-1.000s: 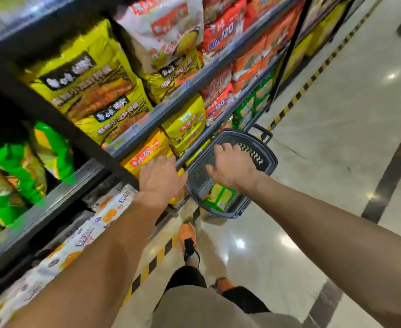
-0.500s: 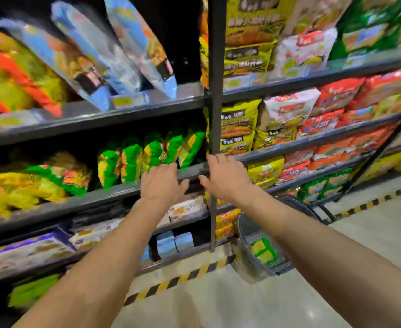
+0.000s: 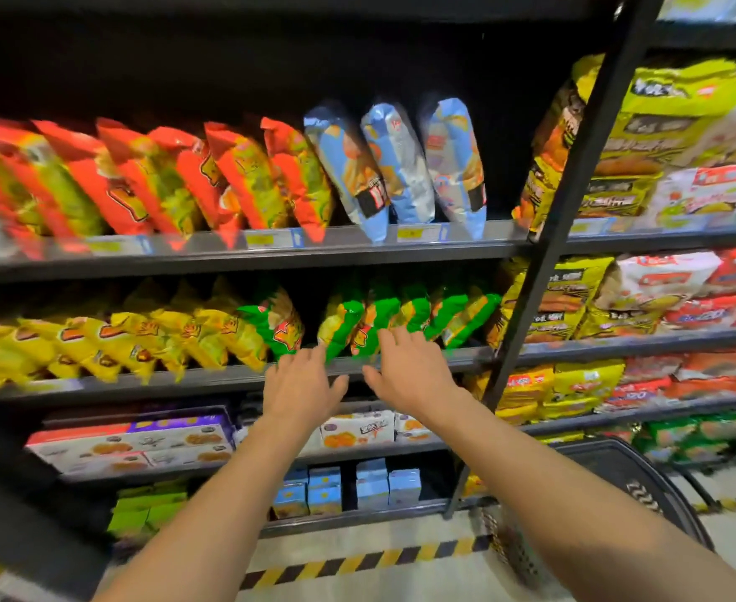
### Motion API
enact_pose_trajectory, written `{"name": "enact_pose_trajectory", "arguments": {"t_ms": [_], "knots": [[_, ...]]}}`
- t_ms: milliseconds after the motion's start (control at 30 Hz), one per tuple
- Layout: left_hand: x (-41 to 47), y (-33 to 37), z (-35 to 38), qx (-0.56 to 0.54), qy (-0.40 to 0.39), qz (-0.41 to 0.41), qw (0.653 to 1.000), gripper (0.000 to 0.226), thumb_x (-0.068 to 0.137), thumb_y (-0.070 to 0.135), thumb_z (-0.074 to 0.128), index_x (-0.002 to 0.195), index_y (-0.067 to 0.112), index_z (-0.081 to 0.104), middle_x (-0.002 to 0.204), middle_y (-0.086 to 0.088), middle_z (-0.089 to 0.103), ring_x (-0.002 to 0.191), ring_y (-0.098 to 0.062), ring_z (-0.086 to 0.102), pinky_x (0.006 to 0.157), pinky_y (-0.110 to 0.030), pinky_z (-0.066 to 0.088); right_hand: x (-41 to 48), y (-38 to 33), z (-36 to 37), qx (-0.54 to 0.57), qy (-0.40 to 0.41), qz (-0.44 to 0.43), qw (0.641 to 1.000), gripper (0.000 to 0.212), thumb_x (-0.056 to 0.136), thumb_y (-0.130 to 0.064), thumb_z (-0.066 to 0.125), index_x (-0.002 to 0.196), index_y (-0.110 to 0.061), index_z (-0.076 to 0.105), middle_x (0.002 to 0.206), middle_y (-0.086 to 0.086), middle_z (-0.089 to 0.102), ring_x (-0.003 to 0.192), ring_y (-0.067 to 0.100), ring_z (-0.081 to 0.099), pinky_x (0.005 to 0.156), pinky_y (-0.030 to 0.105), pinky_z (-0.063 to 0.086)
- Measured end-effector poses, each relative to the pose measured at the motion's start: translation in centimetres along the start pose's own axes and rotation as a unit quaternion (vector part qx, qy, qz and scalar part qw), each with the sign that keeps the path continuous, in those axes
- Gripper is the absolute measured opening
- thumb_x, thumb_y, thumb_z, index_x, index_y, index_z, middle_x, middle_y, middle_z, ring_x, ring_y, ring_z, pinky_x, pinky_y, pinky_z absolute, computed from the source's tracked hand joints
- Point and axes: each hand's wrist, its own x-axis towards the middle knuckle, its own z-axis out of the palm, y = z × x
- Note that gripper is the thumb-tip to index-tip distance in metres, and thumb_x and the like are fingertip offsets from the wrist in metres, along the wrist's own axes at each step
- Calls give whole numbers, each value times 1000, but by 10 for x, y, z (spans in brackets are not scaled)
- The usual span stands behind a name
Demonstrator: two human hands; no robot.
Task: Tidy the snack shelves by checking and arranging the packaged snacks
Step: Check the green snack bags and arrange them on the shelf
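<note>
The shelves (image 3: pixel 357 249) fill the whole view, with bags in rows. The red bags (image 3: pixel 149 180) sit at 10 o'clock; I count about seven, but they are blurry. The yellow bags (image 3: pixel 110 341) sit at 9 o'clock, too blurry to count. Three blue bags (image 3: pixel 396 167) stand at 12 o'clock.

The green bags (image 3: pixel 405 317) are in the middle, on the second shelf. I count five in a leaning row, plus one more to the left, apart from them. Each bag stands tall, tipped to the right.

Both hands are empty, with fingers spread apart. The right hand (image 3: pixel 409 371) is nearer: its fingertips (image 3: pixel 390 338) reach the bottom of the green row, which lies at 12 o'clock from it. The left hand (image 3: pixel 301 386) is just below the shelf edge, and the row lies at 1 o'clock from it.
</note>
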Motion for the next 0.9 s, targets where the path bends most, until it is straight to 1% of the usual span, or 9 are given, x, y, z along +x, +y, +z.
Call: {"name": "enact_pose_trajectory", "arguments": {"t_ms": [133,233,367,500,567,600,700,800,900], "knots": [[6,-8,5,-13,2,0,1000,66,104,54,49,158,17,39,156,-4,51,142,-30,47,114,-43,39,13,-9,3,-7,10,-5,1000,66,104,-53,47,154,-11,36,152,14,46,139,36,44,111,50,43],[22,-3,8,-15,-4,-5,1000,62,104,53,49,154,18,43,152,-5,53,139,-30,48,111,-44,40,28,-2,6,-21,14,-8,1000,64,104,-52,47,153,-11,36,151,13,47,138,35,46,110,50,43],[50,6,14,-17,-2,-12,1000,54,102,54,50,144,20,51,142,-3,59,133,-28,52,107,-45,44,54,17,13,-27,19,-19,999,63,105,-53,46,152,-12,37,151,13,47,138,35,45,112,51,41],[76,11,23,-40,-1,-40,998,53,100,56,54,140,21,51,137,-3,62,127,-29,56,100,-45,49,79,35,20,-33,18,-34,999,64,104,-54,45,152,-12,36,151,13,47,138,36,45,111,52,42],[87,14,30,-77,-4,-55,995,59,99,55,59,144,18,45,137,-6,62,126,-31,57,98,-46,50,90,42,24,-33,16,-35,999,65,104,-53,47,153,-11,35,154,14,44,140,36,43,111,51,42],[91,14,33,-95,-6,-62,994,65,99,53,61,149,16,41,139,-8,60,128,-32,56,100,-46,50,94,46,25,-33,16,-34,999,66,104,-53,48,154,-11,34,155,14,42,141,36,42,112,50,41],[107,12,48,-134,-8,-80,988,84,98,53,65,160,12,25,152,-11,50,139,-33,49,108,-46,47,112,55,33,-41,13,-38,998,69,103,-51,53,155,-11,32,160,15,37,144,37,38,113,50,40],[129,6,62,-171,-6,-88,981,98,97,55,66,166,11,14,166,-10,36,149,-32,40,117,-46,42,134,62,41,-55,11,-39,998,74,102,-49,57,158,-12,28,163,16,31,147,38,34,115,51,39],[155,-3,77,-185,-1,-78,980,105,94,56,70,167,11,8,172,-9,25,154,-32,33,121,-46,37,154,64,50,-69,27,-33,997,75,102,-49,59,159,-13,27,160,16,35,145,37,37,114,49,39]]}}
